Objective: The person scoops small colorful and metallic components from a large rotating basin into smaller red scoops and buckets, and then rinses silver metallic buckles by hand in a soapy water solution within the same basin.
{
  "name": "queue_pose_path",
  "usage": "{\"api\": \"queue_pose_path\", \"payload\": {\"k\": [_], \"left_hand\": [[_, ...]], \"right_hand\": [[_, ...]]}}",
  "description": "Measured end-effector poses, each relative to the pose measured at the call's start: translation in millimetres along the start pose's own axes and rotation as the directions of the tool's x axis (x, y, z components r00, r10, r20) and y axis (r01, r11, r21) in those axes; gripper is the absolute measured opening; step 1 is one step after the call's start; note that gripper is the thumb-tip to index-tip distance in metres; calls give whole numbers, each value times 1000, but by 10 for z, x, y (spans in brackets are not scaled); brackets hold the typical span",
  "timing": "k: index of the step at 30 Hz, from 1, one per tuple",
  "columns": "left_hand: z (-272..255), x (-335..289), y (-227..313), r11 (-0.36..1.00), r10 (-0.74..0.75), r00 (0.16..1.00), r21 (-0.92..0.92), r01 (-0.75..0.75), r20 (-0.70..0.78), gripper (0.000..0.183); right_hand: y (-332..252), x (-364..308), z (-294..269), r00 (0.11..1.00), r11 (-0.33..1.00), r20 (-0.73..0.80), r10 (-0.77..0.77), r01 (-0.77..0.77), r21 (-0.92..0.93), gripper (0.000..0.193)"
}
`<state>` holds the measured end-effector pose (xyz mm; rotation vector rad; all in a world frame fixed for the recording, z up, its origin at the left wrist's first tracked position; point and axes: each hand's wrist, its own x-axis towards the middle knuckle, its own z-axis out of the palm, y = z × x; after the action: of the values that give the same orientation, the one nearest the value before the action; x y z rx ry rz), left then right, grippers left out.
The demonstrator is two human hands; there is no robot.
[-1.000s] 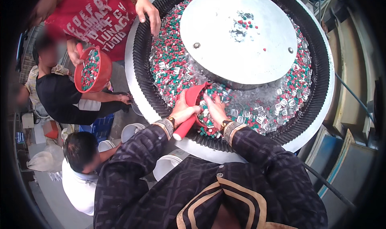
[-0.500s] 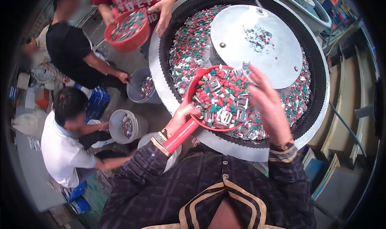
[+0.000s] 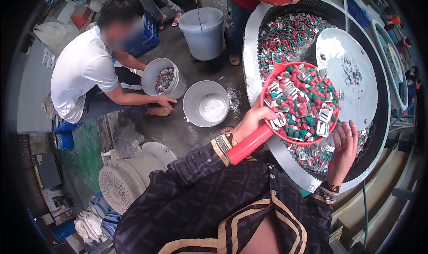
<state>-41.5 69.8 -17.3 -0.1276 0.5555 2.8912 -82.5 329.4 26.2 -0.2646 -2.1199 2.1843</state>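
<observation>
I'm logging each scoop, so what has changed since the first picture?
The red scoop has risen from its tilt among the pieces in the tub and is now roughly level and full. The right hand, earlier at its mouth, is open beside its right edge. The left hand still grips it.

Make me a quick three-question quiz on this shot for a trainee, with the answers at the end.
1. Multiple choice: what grips the red scoop?
A) the wearer's left hand
B) the wearer's right hand
C) both hands

2. True or false: all the bits in the scoop are red.

3. Fill in: the leftmost co-worker wears a ____ shirt.

Key: 1. A. 2. False; there are green and white ones too. 3. White.
</observation>
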Motion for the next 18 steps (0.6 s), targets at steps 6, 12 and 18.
{"api": "queue_pose_path", "payload": {"k": [6, 12, 18], "left_hand": [[-239, -388, 310, 993, 84, 984, -64, -95, -155, 51], [-780, -1002, 884, 907, 376, 820, 351, -231, -432, 55], [-1574, -1112, 1222, 524, 708, 601, 846, -96, -371, 82]], "right_hand": [[113, -18, -55, 998, 995, -33, 52, -54, -79, 44], [221, -7, -399, 985, 977, -132, 111, -132, -164, 44], [364, 34, -611, 977, 963, -187, 104, -147, -228, 46]]}}
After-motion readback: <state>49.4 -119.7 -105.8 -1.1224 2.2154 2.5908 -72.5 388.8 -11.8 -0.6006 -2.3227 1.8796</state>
